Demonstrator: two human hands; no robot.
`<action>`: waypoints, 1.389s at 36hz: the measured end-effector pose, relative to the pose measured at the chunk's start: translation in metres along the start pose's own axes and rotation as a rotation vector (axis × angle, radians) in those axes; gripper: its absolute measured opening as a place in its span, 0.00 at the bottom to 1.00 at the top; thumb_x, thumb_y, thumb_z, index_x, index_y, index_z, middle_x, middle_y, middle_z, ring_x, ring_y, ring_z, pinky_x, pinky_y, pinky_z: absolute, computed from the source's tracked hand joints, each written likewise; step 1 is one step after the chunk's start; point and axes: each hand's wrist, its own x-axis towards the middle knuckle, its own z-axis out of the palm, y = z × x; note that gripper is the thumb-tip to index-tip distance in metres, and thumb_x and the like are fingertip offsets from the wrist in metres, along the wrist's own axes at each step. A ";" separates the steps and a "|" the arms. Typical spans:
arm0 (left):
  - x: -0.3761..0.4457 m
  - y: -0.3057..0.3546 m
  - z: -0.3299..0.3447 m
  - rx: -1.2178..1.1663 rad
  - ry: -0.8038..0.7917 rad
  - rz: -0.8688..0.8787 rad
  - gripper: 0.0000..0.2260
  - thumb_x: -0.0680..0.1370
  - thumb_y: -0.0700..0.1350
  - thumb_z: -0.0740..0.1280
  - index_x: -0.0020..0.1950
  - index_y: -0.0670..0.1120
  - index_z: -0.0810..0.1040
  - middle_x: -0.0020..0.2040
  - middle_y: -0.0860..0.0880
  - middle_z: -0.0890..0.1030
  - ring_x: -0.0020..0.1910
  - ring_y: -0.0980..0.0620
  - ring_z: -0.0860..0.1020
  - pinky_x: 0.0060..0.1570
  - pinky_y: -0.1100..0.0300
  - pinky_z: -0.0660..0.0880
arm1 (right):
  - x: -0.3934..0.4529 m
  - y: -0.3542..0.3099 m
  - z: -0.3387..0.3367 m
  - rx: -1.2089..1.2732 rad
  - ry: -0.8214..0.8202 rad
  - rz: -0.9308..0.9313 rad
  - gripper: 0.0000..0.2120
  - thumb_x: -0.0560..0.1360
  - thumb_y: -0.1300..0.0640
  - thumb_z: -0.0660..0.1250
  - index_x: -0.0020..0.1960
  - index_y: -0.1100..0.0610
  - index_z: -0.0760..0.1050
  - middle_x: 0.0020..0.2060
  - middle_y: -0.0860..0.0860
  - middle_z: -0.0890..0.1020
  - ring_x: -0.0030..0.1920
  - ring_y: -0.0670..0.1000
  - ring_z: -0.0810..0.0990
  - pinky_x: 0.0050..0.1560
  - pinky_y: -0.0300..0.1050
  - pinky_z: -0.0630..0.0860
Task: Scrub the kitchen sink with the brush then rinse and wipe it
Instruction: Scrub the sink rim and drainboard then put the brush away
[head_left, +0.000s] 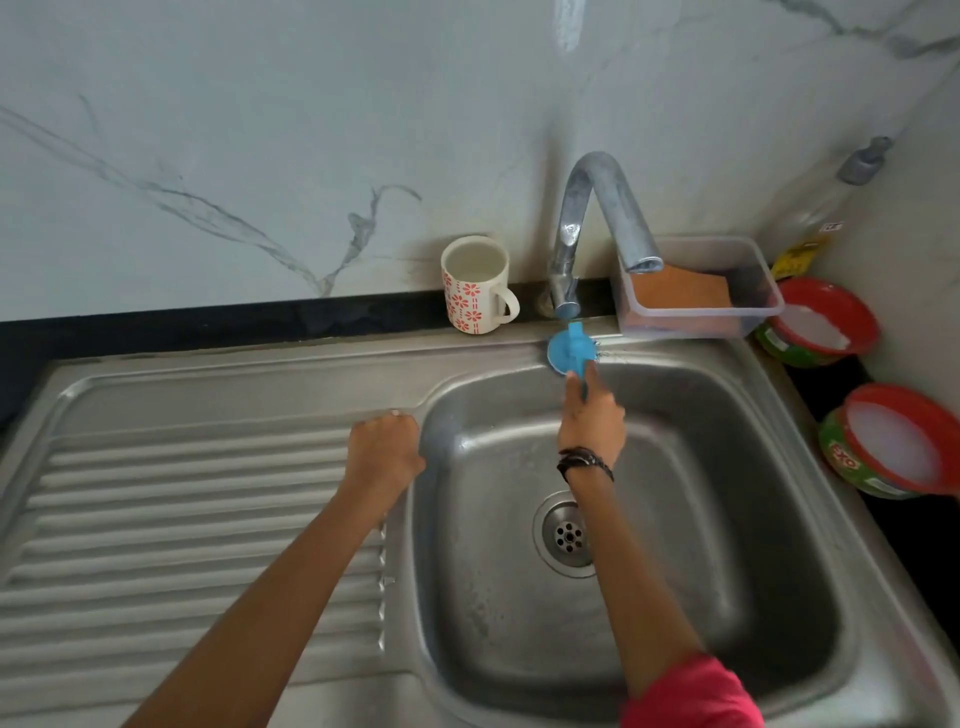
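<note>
A stainless steel sink with a round drain fills the right half of the view. My right hand grips the handle of a blue round brush, whose head presses on the sink's back rim just below the tap. My left hand rests fisted on the sink's left rim, beside the ribbed drainboard. The curved metal tap arches over the back of the basin; no water shows from its spout.
A white mug with red flowers stands on the back ledge left of the tap. A clear plastic box holding a brown sponge sits right of it. Two red-rimmed tubs of white cleaner and a bottle stand at the right.
</note>
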 end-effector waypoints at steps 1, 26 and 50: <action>0.001 0.000 -0.002 0.001 -0.009 0.000 0.08 0.74 0.45 0.67 0.52 0.46 0.78 0.51 0.48 0.81 0.51 0.48 0.79 0.47 0.59 0.73 | -0.002 -0.003 0.003 -0.002 0.005 0.008 0.20 0.81 0.49 0.52 0.72 0.53 0.62 0.54 0.59 0.79 0.56 0.59 0.77 0.51 0.51 0.73; -0.003 0.058 -0.015 -0.126 0.144 0.239 0.26 0.79 0.40 0.59 0.76 0.42 0.55 0.76 0.45 0.58 0.75 0.49 0.56 0.72 0.53 0.55 | 0.010 0.031 -0.017 -0.041 -0.013 -0.073 0.20 0.81 0.49 0.52 0.72 0.52 0.62 0.51 0.59 0.81 0.53 0.60 0.79 0.49 0.51 0.75; 0.089 0.169 -0.086 -0.313 0.365 0.755 0.22 0.80 0.40 0.60 0.74 0.44 0.62 0.75 0.47 0.61 0.75 0.51 0.57 0.72 0.56 0.58 | 0.023 0.100 -0.066 0.319 -0.028 0.008 0.18 0.79 0.52 0.59 0.68 0.55 0.69 0.52 0.55 0.80 0.54 0.52 0.77 0.51 0.40 0.69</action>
